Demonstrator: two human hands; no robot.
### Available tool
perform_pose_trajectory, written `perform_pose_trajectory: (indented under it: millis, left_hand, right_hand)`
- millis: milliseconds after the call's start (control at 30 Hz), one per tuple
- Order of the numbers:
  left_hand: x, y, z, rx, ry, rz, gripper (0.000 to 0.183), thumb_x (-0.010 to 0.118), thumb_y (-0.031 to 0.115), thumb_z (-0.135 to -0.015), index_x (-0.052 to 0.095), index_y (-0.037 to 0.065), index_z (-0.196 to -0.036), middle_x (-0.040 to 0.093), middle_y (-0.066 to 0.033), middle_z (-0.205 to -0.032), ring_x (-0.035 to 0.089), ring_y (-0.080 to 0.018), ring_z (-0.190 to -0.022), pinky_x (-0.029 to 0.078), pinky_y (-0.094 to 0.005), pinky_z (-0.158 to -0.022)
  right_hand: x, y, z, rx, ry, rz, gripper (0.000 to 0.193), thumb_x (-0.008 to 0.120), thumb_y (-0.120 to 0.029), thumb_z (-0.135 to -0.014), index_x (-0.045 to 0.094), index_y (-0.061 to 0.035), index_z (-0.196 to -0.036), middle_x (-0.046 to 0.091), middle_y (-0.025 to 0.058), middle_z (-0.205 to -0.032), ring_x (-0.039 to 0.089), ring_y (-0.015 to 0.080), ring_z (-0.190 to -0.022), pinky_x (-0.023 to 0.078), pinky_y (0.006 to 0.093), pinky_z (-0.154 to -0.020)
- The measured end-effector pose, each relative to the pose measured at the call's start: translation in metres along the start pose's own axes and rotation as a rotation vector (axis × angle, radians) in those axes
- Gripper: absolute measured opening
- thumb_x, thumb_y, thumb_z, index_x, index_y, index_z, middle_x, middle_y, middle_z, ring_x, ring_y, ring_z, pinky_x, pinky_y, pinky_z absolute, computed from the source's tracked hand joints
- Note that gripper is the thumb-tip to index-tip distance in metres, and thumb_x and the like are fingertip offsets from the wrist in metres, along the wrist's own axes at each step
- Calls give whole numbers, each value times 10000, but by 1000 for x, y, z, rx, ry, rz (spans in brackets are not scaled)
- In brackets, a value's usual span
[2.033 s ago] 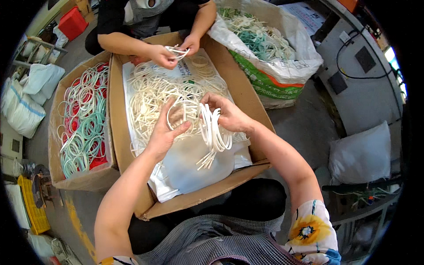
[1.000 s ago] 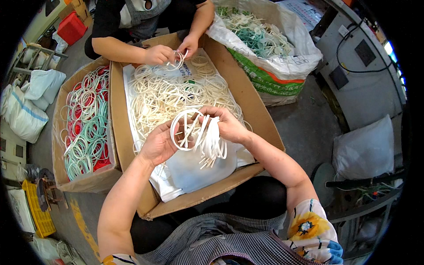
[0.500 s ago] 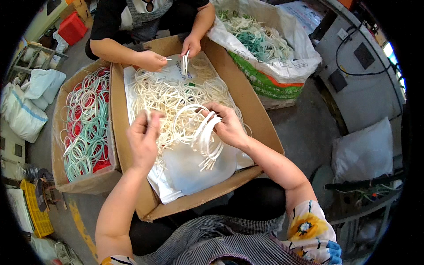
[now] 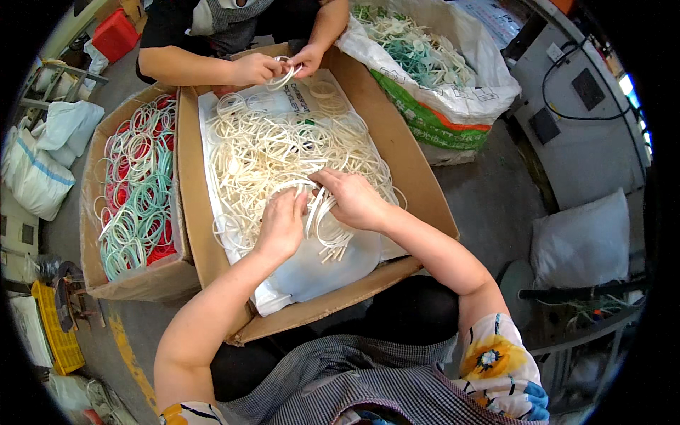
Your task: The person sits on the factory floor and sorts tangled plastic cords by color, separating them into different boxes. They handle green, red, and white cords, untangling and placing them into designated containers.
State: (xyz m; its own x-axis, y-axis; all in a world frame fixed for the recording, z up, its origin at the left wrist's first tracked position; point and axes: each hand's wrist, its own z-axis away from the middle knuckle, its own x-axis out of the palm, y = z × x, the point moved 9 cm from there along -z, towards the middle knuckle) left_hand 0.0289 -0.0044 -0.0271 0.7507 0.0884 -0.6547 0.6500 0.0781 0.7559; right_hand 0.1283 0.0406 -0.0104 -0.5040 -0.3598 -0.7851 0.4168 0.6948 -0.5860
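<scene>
A bundle of white flexible rings [image 4: 324, 221] hangs from my right hand [image 4: 356, 201], whose fingers are closed round its upper part. The rings' cut-looking ends dangle together below. Close beside it, my left hand [image 4: 280, 225] pinches the side of a white ring [image 4: 296, 183] that arches between my two hands. My left fingertips are partly hidden behind the back of the hand. Under and beyond both hands lies a tangled heap of cream-white rings [image 4: 276, 152] on white sheeting in a cardboard box [image 4: 407, 173].
Across the box a co-worker's hands [image 4: 273, 69] hold several white rings. A second box [image 4: 142, 289] with red, green and white rings stands at the left. A woven sack [image 4: 443, 134] of green and white pieces stands far right, near a grey cabinet [image 4: 581, 134].
My left hand has moved right and meets the ring bundle beside my right hand. The co-worker's hands have come together on their rings.
</scene>
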Motion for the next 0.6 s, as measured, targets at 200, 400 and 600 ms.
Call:
perform_pose_trajectory:
  millis: [200, 400, 600]
  left_hand:
    - [8, -14, 0, -85, -105, 354, 232, 425, 154, -956, 577, -18, -919, 640, -90, -794, 615, -176, -733, 489, -333, -685]
    - [-1, -15, 4, -302, -216, 419, 151, 455, 68, -887, 558, -35, -850, 602, -229, -690, 629, -349, -662, 516, -407, -646]
    - [-25, 3, 1, 166, -178, -208, 243, 480, 201, -918, 548, 4, -793, 493, -67, -570, 487, -167, -474, 424, -302, -488]
  right_hand:
    - [0, 22, -4, 61, 75, -16, 368, 513, 48, -666, 515, -5, -1031, 562, 176, -965, 557, 384, -917, 457, 442, -750]
    - [2, 22, -2, -9, 61, 196, 320, 490, -4, -738, 524, -23, -1055, 589, 166, -973, 611, 360, -771, 488, 456, -680]
    - [-2, 18, -8, 58, -51, 8, 227, 533, -111, -822, 574, -11, -1021, 620, 223, -884, 612, 380, -803, 478, 441, -695]
